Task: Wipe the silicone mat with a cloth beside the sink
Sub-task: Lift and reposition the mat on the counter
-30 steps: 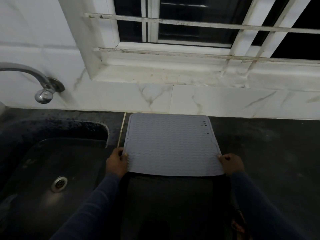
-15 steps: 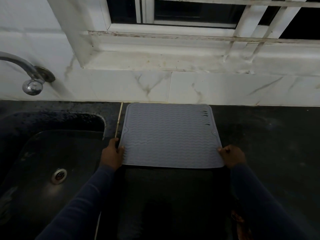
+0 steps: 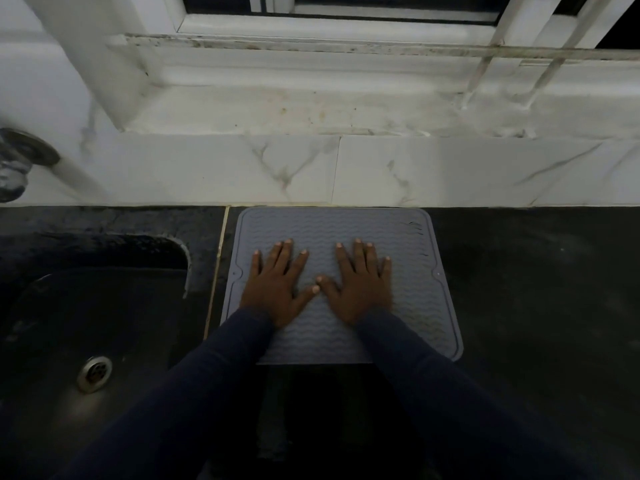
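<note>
A grey silicone mat (image 3: pixel 412 296) with a wavy ribbed surface lies flat on the dark countertop (image 3: pixel 533 299), its far edge against the white marble backsplash. My left hand (image 3: pixel 277 289) rests palm down on the mat's left half, fingers spread. My right hand (image 3: pixel 360 287) lies palm down beside it near the middle, fingers spread, thumbs almost touching. Neither hand holds anything. No cloth is in view.
A dark sink (image 3: pixel 90 327) with a metal drain (image 3: pixel 94 372) sits left of the mat, past a thin pale seam. A tap (image 3: pixel 14 161) juts from the wall at far left. A white window sill (image 3: pixel 311 109) with bars runs above.
Both hands let go of the mat's near corners and moved onto its surface, palms flat. The mat now lies against the backsplash. The view has tilted down and closer.
</note>
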The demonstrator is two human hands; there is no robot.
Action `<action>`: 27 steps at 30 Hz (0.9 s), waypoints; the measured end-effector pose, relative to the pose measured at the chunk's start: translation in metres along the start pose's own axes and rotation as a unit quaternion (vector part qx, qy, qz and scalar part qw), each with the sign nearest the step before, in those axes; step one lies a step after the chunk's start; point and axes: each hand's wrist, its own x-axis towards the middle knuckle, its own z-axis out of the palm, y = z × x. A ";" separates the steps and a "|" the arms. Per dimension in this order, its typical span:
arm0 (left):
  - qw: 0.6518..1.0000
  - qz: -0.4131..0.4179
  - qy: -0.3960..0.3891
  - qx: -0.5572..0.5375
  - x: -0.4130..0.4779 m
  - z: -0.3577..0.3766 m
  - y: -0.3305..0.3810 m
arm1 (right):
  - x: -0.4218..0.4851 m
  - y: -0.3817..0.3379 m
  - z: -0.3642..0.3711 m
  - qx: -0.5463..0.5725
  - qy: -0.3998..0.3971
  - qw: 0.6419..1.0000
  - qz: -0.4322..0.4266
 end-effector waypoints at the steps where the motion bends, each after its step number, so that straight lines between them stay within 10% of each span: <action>1: 1.000 -0.002 0.008 0.006 0.006 0.002 -0.001 | 0.008 0.001 0.003 -0.008 0.008 1.000 0.002; 12: 1.000 0.018 0.020 -0.001 0.052 0.003 -0.008 | 0.059 0.015 -0.010 -0.049 0.017 0.988 -0.144; 19: 0.990 -0.111 0.052 -0.069 0.064 -0.008 -0.037 | 0.071 0.059 -0.022 0.005 0.026 0.999 0.020; 27: 0.993 -0.042 0.057 -0.096 -0.026 0.004 0.006 | -0.021 0.051 -0.001 0.019 0.030 0.999 -0.035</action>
